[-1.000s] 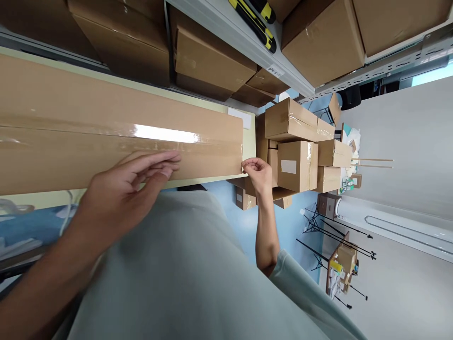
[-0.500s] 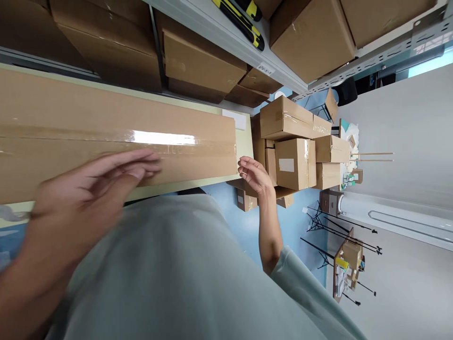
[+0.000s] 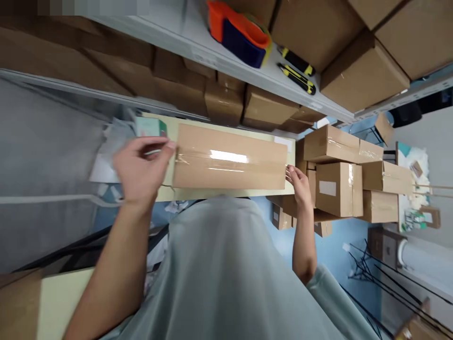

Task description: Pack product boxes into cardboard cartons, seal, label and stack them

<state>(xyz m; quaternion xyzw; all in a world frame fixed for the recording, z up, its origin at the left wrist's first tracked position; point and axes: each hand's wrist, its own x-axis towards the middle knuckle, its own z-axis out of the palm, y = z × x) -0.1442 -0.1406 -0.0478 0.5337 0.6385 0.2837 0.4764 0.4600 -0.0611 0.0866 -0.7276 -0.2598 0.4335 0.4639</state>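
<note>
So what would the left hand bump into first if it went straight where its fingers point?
Probably the long taped box, though the left hand might be high enough to pass over it.

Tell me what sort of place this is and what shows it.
Probably a packing area or stockroom: a long taped carton lies on a table, cardboard boxes are piled nearby, and cutters rest on a shelf.

Open air lies above the long taped cardboard box (image 3: 230,172) between the left hand (image 3: 139,171) and right hand (image 3: 299,186). Beyond both hands, a loaded metal shelf (image 3: 198,53) bars the way. A small green carton (image 3: 150,126) stands just past the left hand; stacked cardboard boxes (image 3: 329,198) crowd the right hand's outer side.
</note>
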